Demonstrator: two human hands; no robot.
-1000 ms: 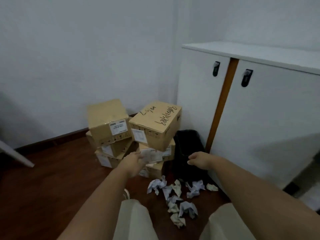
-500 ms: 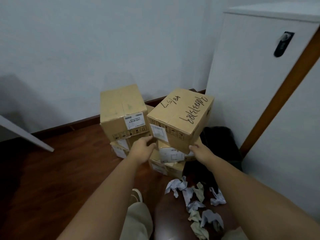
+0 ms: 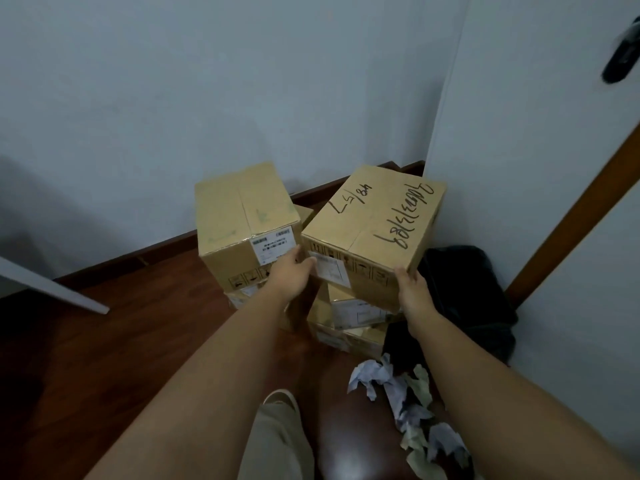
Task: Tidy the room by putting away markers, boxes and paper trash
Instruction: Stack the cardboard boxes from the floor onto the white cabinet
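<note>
Head view: in the far corner of the dark wood floor [image 3: 86,358] stands a heap of cardboard boxes; the marked box [image 3: 372,233], with black handwriting on its taped top, sits tilted on the right-hand stack, its near corner turned toward the person; the left hand [image 3: 289,275] is laid against its near left corner with the thumb along the front face, beside a white label; the right hand [image 3: 410,289] cups the near right bottom corner from below, fingers hidden under the edge; so both hands hold this 1 box, though how firmly cannot be told. Left of it a second box [image 3: 242,223] stands on lower cartons, just beside but seemingly apart. A black bin [image 3: 464,289] sits right of the stack against the white cabinet [image 3: 536,168]; crumpled paper [image 3: 408,410] lies scattered on the near floor.

Handling, as a judgement: the cardboard looks stiff and dry, not slippery; the sealed flaps suggest contents, so weight is uncertain; opposite bottom corners or edges give the safest hold, palms under, since the tilted perch could let it slide toward the bin.
</note>
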